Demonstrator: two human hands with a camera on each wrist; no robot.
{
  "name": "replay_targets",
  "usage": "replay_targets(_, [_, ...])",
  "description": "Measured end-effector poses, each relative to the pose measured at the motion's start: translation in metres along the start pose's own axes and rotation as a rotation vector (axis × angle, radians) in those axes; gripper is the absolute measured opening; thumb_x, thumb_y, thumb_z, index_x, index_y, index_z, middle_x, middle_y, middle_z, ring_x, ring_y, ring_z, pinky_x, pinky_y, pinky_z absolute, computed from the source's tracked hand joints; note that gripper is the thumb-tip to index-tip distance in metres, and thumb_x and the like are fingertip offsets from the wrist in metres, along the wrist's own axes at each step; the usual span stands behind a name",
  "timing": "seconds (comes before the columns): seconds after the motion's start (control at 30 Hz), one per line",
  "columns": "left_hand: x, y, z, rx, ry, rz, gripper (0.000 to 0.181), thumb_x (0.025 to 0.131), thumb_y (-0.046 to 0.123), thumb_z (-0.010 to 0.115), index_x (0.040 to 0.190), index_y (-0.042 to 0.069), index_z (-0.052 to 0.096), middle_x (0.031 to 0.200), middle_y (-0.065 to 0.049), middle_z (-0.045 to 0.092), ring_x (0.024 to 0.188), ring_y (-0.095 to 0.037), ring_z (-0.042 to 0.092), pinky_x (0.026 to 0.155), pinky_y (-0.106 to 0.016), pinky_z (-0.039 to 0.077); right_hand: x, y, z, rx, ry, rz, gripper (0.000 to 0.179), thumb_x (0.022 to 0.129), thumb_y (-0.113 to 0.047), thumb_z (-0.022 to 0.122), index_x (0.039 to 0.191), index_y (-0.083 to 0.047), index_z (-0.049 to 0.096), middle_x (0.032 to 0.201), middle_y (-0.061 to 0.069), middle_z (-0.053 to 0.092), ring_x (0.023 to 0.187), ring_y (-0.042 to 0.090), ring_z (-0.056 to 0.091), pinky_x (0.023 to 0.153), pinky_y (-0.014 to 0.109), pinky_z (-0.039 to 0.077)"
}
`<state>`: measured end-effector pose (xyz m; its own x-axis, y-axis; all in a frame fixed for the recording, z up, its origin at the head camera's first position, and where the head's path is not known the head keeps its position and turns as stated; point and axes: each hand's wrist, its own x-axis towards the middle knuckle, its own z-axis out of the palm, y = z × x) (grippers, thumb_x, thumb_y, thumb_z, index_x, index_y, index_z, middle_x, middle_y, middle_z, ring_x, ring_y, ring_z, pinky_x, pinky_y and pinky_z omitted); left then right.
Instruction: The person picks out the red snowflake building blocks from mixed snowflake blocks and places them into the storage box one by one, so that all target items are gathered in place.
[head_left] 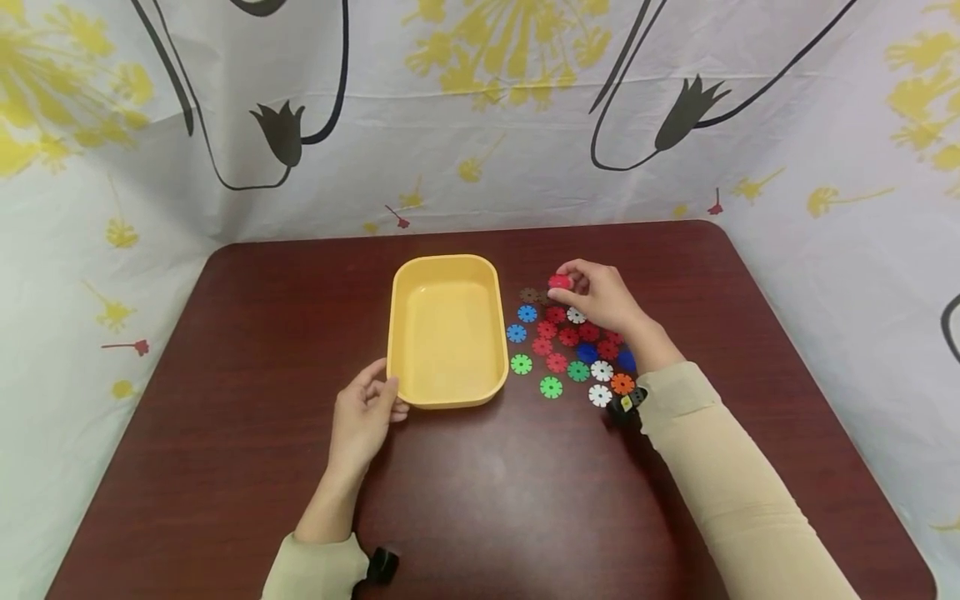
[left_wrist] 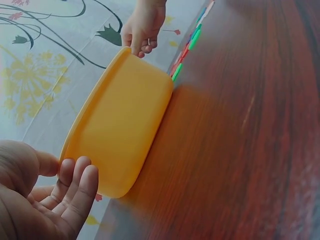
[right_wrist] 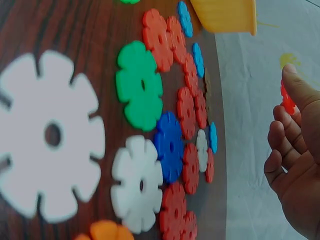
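**Left hand (head_left: 363, 410) on the yellow tray (head_left: 448, 333), right hand (head_left: 600, 293) with a red disc (head_left: 558, 282)**

Nearest the person, the left sleeve (head_left: 315, 571) sits back from the wrist beside a small black device (head_left: 384, 566), so the fingers work free of the cloth.

Just beyond, the left hand is partly closed, with its thumb at the rim and its fingers curled against the outer wall. It has hold of the tray's near left corner, a light grip that probably serves to steady it. The tray appears to rest flat on the dark table (head_left: 480, 517), left of the notched discs and just beside them, presumably so that both are within easy reach.

Among the discs, a white one (head_left: 600, 395), an orange one (head_left: 622, 383) and a light green one (head_left: 551, 387) lie nearest the person. They lie flat and mostly spread out, which likely makes single edges easier to catch.

Farther off, above the far end of the spread, the right hand is nearly closed, pinching the red disc between thumb and fingers. The disc appears raised off the table, perhaps to clear its neighbours. Close to that hand lies a brown disc (head_left: 529, 295).

Behind everything hangs a patterned cloth (head_left: 480, 200), which seems meant as a plain backdrop.
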<state>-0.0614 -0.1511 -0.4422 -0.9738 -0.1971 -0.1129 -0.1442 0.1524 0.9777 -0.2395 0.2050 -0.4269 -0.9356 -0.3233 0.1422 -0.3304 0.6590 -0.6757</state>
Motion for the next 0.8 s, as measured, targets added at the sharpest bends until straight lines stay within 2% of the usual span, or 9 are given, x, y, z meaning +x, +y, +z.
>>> replay_targets(0.27, [0.001, 0.0, 0.0, 0.001, -0.011, 0.018, 0.044, 0.103, 0.01, 0.059, 0.145, 0.0, 0.05, 0.089, -0.02, 0.069, 0.075, -0.033, 0.071, 0.065, -0.031, 0.061, 0.004, -0.007, 0.009, 0.014, -0.007, 0.006, 0.039, 0.094, -0.032, 0.074, 0.123, -0.007, 0.064, 0.099, 0.008, 0.062, 0.085, 0.023, 0.056, 0.074, 0.038, 0.049])
replay_targets(0.8, [0.001, -0.002, 0.0, 0.001, -0.005, 0.02, 0.044, 0.103, 0.009, 0.058, 0.145, 0.0, 0.05, 0.087, -0.019, 0.069, 0.074, -0.033, 0.071, 0.065, -0.031, 0.061, 0.017, -0.026, 0.023, 0.041, -0.017, -0.021, 0.036, 0.093, -0.027, 0.076, 0.121, -0.007, 0.064, 0.098, 0.007, 0.062, 0.087, 0.022, 0.057, 0.074, 0.037, 0.051])
